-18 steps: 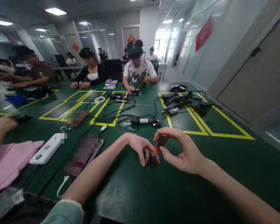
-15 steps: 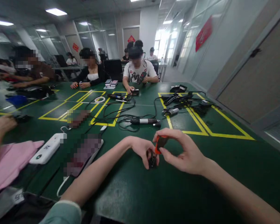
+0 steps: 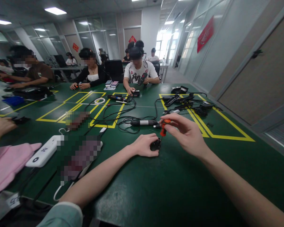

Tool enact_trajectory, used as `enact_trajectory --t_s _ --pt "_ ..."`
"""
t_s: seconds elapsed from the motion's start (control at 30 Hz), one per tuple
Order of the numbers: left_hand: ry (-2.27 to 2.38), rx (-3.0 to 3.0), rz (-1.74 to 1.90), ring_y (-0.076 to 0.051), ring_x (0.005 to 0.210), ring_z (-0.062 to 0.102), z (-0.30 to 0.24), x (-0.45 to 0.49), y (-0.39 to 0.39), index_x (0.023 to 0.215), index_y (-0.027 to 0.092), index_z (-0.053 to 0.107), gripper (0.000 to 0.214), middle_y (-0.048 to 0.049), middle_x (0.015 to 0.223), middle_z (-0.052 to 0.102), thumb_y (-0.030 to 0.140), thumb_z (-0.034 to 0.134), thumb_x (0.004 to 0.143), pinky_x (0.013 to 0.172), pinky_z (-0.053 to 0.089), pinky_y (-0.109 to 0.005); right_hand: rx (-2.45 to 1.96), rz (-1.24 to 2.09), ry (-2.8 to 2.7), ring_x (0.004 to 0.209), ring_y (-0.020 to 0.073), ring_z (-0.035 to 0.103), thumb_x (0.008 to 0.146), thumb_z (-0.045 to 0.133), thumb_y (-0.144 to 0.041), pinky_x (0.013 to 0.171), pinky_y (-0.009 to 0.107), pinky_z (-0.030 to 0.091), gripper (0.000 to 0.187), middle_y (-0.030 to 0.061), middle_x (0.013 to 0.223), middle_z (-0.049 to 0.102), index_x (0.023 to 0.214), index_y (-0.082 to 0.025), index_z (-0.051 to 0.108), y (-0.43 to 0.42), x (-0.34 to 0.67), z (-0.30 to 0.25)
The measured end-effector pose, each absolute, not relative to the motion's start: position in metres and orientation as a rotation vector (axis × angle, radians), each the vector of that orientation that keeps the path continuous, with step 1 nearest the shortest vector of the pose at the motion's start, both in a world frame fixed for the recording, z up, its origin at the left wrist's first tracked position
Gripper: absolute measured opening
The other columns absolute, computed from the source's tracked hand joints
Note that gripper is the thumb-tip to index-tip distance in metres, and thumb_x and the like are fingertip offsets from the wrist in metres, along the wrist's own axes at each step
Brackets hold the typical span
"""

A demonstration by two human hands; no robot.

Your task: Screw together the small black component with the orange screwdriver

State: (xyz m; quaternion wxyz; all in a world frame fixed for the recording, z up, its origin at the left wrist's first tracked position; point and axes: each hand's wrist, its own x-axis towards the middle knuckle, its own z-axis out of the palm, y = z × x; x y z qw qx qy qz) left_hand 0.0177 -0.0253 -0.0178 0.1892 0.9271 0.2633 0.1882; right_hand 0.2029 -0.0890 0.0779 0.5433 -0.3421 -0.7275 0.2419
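Note:
My left hand (image 3: 146,145) is closed around a small black part (image 3: 155,144), holding it low on the green table (image 3: 132,186). The part's exact kind is too small and dark to tell. In my right hand (image 3: 186,130) is a screwdriver (image 3: 164,127) with an orange and black handle, pinched between thumb and fingers. Its thin shaft points down at the right edge of the black part; whether the tip touches is unclear. Just behind lies a black and silver electric screwdriver (image 3: 144,123) with its cable.
Black cables and tools (image 3: 194,102) cover the far right. A white power strip (image 3: 45,151), a pink cloth (image 3: 11,164) and a blurred phone-like object (image 3: 81,159) lie to the left. Across the table a person (image 3: 139,71) holds a drill (image 3: 142,78).
Both hands have moved away from me, up in the view. The black part has turned in my left hand, and the screwdriver now stands more upright, its shaft showing.

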Motion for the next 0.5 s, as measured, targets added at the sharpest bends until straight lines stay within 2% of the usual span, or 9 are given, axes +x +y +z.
enact_trajectory --t_s 0.17,0.33,0.5 --pt "0.833 2.661 0.506 -0.016 0.070 0.062 -0.0201 0.0190 -0.0286 0.087 0.019 0.066 0.031 -0.0016 0.078 0.067 0.049 0.071 0.090 0.061 0.034 -0.027 -0.783 0.533 -1.717 0.088 0.0170 0.073 0.100 0.061 -0.025 0.078 0.032 0.061 0.019 0.0035 0.102 0.077 0.116 -0.026 0.073 -0.0834 0.2043 0.0750" --pt "0.825 2.651 0.496 -0.015 0.065 0.060 -0.0207 0.0196 -0.0261 0.082 0.019 0.064 0.034 0.0004 0.071 0.065 0.051 0.073 0.089 0.058 0.030 -0.028 -0.773 0.258 -1.763 0.091 0.0178 0.070 0.093 0.070 -0.019 0.081 0.032 0.057 0.013 0.0031 0.098 0.075 0.103 -0.026 0.076 -0.0821 0.2044 0.0798" --pt "0.804 2.615 0.483 -0.014 0.064 0.057 -0.0213 0.0194 -0.0238 0.080 0.019 0.063 0.036 0.0014 0.069 0.062 0.053 0.074 0.089 0.059 0.030 -0.027 -0.771 0.302 -1.836 0.083 0.0167 0.072 0.099 0.061 -0.017 0.077 0.032 0.058 0.025 0.0027 0.100 0.078 0.118 -0.027 0.073 -0.0845 0.2100 0.0825"
